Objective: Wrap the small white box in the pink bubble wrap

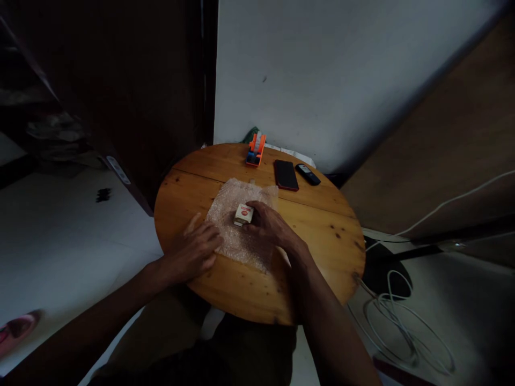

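Observation:
A small white box (243, 214) with red print sits on a sheet of bubble wrap (231, 197) spread over the round wooden table. My right hand (270, 225) grips the box from its right side, the index finger at the back and the thumb near the front. At the sheet's left edge lies my left hand (198, 247), its bent fingers resting on the wrap and its thumb sticking out apart from them. The undersides of the left fingers are hidden.
An orange tape dispenser (256, 149) stands at the back of the wooden table (325, 230). Right of it lie a dark phone (286, 175) with a red edge and a black remote control (308, 174). Coiled white cable (396, 316) lies on the floor at right.

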Demonstrator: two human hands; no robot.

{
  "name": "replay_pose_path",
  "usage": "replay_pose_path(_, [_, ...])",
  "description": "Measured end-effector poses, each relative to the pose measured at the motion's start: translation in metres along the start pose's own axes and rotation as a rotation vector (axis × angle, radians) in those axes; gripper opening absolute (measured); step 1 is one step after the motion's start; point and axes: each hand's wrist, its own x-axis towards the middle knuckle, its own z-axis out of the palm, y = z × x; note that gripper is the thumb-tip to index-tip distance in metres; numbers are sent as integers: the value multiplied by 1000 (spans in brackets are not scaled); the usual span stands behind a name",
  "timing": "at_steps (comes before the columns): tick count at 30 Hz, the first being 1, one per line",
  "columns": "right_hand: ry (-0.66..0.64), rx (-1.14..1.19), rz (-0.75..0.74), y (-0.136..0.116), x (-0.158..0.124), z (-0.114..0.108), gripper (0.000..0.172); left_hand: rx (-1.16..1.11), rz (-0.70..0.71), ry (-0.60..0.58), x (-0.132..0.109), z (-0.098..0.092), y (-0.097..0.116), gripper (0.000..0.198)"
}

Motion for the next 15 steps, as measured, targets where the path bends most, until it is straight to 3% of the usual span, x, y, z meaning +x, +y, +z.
replay_pose_path(5, [20, 4, -22, 1, -1, 0, 63, 25, 56, 4, 15, 10, 1, 17])
replay_pose_path(9, [8, -5, -26, 0, -1, 1, 53, -60, 14, 176, 19, 11, -1, 18])
replay_pose_path(12, [38, 25, -37, 3, -2, 3, 56, -142, -54, 316, 28, 4, -3, 17])
replay_pose_path(15, [31, 203, -29, 7, -4, 0, 58, -202, -149, 367, 44, -5, -6, 16])
